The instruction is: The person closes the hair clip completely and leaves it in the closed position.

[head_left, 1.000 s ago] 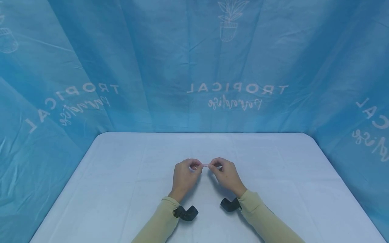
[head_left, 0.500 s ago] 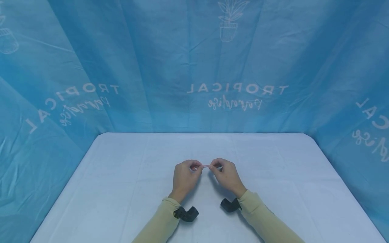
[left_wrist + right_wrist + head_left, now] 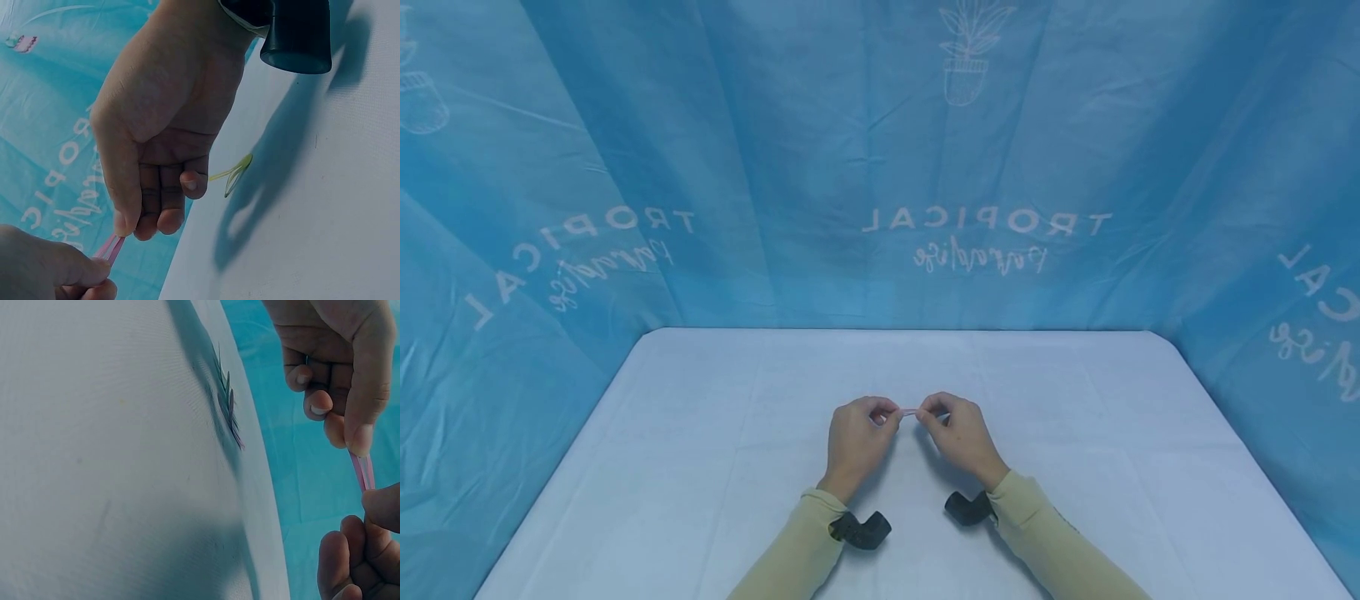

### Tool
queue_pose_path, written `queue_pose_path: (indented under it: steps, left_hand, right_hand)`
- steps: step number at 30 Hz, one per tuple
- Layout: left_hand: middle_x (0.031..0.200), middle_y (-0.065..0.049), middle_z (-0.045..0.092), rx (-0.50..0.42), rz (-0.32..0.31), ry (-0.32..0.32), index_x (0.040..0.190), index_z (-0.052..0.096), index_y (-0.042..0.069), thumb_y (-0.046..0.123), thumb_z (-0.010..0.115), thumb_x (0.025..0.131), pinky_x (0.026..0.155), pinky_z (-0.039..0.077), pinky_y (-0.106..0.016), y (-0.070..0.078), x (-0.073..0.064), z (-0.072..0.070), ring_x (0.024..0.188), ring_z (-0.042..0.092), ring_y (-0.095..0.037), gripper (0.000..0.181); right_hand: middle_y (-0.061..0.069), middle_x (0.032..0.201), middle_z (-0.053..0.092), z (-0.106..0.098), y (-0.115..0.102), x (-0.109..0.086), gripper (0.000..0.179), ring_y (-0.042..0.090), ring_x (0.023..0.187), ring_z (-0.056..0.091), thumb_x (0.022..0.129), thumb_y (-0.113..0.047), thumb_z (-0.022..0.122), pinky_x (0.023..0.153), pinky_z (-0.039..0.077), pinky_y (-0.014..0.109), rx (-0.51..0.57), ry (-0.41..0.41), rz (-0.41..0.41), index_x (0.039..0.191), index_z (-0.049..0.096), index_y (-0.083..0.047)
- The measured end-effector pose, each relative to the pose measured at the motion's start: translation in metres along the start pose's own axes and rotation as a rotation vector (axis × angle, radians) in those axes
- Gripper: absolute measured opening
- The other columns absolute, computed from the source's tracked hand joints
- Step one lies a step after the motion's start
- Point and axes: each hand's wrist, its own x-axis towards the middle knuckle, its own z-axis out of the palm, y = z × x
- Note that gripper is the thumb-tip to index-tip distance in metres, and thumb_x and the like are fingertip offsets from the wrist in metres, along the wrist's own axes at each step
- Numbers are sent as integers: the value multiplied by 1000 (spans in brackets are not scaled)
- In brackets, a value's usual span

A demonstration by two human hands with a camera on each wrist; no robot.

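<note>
My left hand and right hand meet over the middle of the table, pinching opposite ends of a small pink hair clip. Its two slim arms, with a narrow slit between them, show in both wrist views; the fingertips cover its ends. Thumb and forefinger do the gripping on each side, while the left hand's other fingers curl loosely. Beyond the left little finger, the left wrist view shows a yellow, V-shaped hair clip. The right wrist view shows several slender green, dark and pinkish pieces by the table's far edge.
A white cloth covers the table. Blue curtains with mirrored lettering stand behind it and along both sides. A black angled camera mount sits on each wrist, the left mount and the right mount hanging inward between the forearms.
Both hands stay almost in place, still pinching the pink hair clip. Between the fingertips, its two arms show a little more distinctly than a second ago.
</note>
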Motion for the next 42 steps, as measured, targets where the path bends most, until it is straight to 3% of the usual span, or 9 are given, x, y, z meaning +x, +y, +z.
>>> queue_pose_path:
  steps: [11, 19, 42]
  left_hand:
    - [68, 4, 66, 12, 9, 8, 82, 77, 10, 11, 81, 82, 58, 42, -23, -2, 0, 1, 60, 52, -6, 4]
    - [67, 4, 65, -8, 13, 6, 82, 77, 9, 12, 81, 83, 57, 42, -23, -2, 0, 1, 58, 50, -5, 5]
    - [66, 6, 64, -34, 2, -11, 83, 76, 10, 11, 80, 84, 56, 42, -22, 0, 2, -2, 58, 50, -5, 5]
  right_hand:
    - [-1, 81, 69, 1, -2, -2, 8, 12, 72, 60, 93, -13, 72, 63, 49, 28, 21, -7, -7, 87, 70, -9]
    - [-4, 82, 68, 0, -2, -1, 6, 12, 79, 62, 93, -13, 71, 69, 51, 30, 44, -12, 26, 88, 70, -11]
    - [-3, 87, 70, -2, 1, 0, 6, 14, 86, 65, 94, -16, 72, 77, 53, 37, 52, 6, -4, 94, 70, -11]
